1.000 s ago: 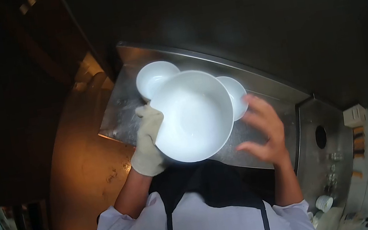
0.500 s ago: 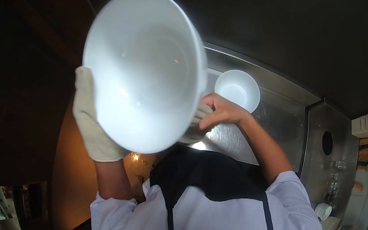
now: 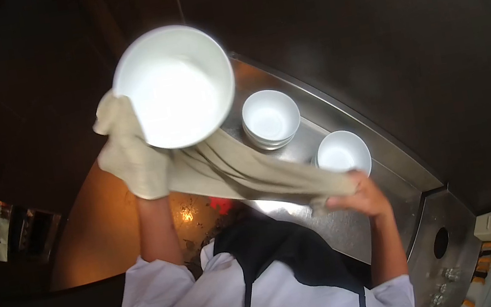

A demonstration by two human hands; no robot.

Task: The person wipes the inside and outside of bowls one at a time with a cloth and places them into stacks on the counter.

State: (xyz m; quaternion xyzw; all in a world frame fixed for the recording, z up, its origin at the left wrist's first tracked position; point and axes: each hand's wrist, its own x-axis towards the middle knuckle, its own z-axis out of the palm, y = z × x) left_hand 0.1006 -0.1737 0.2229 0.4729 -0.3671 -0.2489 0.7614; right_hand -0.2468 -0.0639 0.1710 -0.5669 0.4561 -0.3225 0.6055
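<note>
A white bowl (image 3: 181, 93) is held up at the upper left, its inside turned toward me. My left hand (image 3: 132, 146) grips its left rim through a beige cloth (image 3: 248, 169) that covers the fingers. From there the cloth stretches down and across to my right hand (image 3: 364, 194), whose fingers are closed on its other end. A stack of white bowls (image 3: 272, 117) stands on the steel counter just beyond the cloth. More white bowls (image 3: 343, 152) sit right above my right hand, apart from that stack.
The steel counter (image 3: 340, 222) runs down to the right toward a panel with a round dark hole (image 3: 441, 243). Glasses (image 3: 449, 274) stand near the lower right edge. A white box (image 3: 488, 226) hangs on the right. Left of me lies an orange-lit surface (image 3: 94, 232).
The bowl in my left hand has moved lower and farther from me, uncovering the stack behind it. My right hand has pulled away to the right, drawing the cloth out taut.
</note>
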